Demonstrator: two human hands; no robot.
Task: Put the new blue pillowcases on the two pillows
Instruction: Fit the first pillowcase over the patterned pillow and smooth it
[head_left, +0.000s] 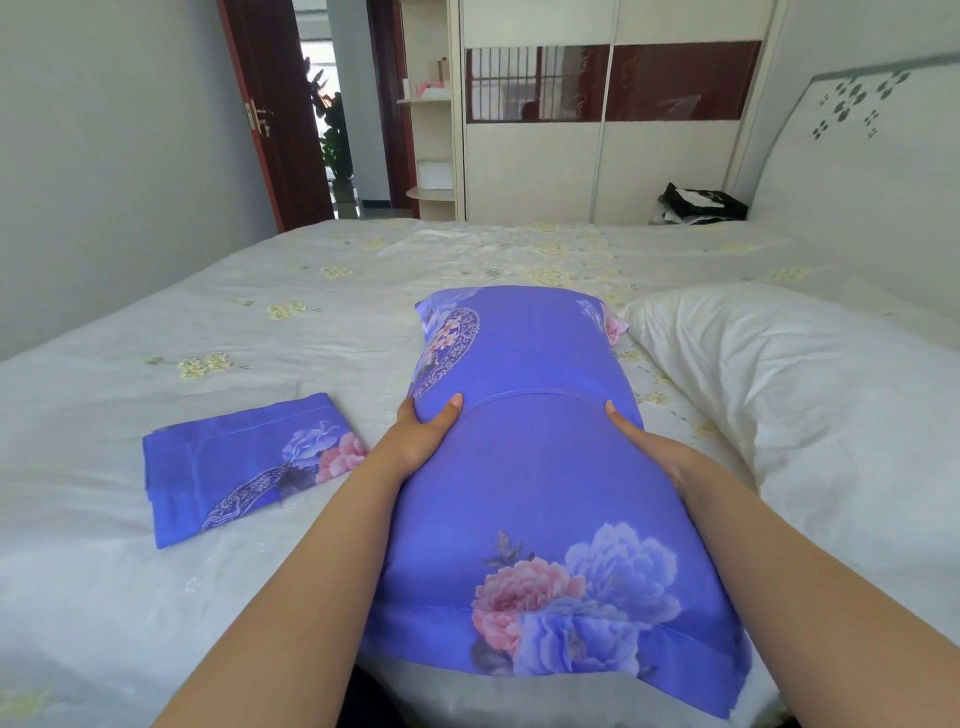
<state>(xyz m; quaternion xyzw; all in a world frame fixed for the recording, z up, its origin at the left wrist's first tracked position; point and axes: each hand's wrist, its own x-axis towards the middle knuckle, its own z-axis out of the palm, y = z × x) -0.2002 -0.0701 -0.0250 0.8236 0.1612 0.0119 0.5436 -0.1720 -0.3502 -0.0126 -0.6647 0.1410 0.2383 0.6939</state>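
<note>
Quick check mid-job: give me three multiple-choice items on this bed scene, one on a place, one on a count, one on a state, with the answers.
1. Where does the folded pillowcase lie?
A. on the bare pillow
B. on the bed, left of the covered pillow
C. on the wardrobe shelf

2. How many pillows are still without a blue case?
A. none
B. one
C. two

3. What are the hands doing?
A. both hang idle
B. both hold the folded pillowcase
C. both press the sides of the covered pillow

Answers:
1. B: it lies flat on the bed beside the covered pillow.
2. B: only the white bare pillow on the right is uncovered.
3. C: the left hand and right hand flank the covered pillow, thumbs on top.
</note>
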